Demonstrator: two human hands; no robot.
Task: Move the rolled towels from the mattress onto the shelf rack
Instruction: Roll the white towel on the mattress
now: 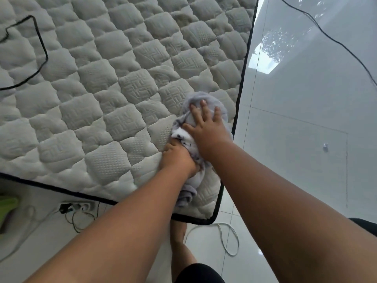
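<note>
Grey towel, loosely bunched, lying on the near right corner of the quilted mattress, close to its black-piped edge. Right hand pressed flat on top, fingers spread, grip open. Left hand with its grip closed around a fold of the towel. White cable on the tiled floor below the corner.

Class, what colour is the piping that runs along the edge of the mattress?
Black piping, against the pale quilted mattress; the head view shows it.
</note>
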